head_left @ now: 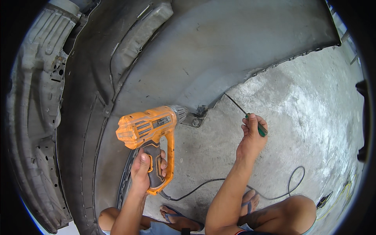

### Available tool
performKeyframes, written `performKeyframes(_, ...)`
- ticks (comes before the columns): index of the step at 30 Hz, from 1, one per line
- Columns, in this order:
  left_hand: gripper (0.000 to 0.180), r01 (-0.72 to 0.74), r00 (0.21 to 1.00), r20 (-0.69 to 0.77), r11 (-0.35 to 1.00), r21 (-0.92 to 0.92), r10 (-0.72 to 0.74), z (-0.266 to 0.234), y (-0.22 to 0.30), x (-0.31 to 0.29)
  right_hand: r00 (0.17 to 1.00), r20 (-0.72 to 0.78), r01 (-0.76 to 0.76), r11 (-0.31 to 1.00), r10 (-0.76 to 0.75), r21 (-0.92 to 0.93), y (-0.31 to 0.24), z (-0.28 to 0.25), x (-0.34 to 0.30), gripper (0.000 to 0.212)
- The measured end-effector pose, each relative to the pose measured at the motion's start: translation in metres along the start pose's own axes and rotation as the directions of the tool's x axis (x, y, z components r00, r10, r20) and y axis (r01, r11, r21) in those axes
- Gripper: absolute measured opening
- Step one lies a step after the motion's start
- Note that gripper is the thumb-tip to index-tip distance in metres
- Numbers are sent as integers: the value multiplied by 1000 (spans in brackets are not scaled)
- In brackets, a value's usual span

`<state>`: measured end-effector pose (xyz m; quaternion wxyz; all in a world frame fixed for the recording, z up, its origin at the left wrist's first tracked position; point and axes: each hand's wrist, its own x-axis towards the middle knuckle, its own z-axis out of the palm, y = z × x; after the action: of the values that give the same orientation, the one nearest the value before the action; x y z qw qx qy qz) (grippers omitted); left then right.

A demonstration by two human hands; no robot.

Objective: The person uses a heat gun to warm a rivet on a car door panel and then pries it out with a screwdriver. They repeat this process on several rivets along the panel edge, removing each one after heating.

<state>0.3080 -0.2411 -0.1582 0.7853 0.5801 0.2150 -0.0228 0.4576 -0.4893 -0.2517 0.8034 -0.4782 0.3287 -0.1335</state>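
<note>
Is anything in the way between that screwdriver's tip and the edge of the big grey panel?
Nothing visible. The right hand holds the screwdriver with its tip right by the panel's edge; whether they touch is unclear. The orange power tool in the left hand is off to the left.

An orange heat gun (147, 127) was aimed at the edge of a grey metal panel (203, 51), toward which a green-handled screwdriver (247, 115) was slanted.

Workshop, vehicle-body kind: large curved metal panel (231, 43), corded orange heat gun (147, 126), screwdriver (262, 131), bare concrete floor (309, 129).
</note>
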Motion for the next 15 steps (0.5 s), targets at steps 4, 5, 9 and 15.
performKeyframes(4,74,-16,995,93,997,-75,23,4,-6,3,999,-22,50,999,-50,3,1,-1,2,24)
performKeyframes(5,77,-46,988,144,996,-74,56,6,-6,3,998,-22,56,998,-56,-7,1,-1,2,24)
performKeyframes(9,62,43,999,19,984,176,-47,10,2,3,997,12,72,995,-71,-65,5,0,1,24)
performKeyframes(15,54,115,993,-24,982,148,-113,13,-7,10,993,78,103,987,-94,-122,16,2,-5,20)
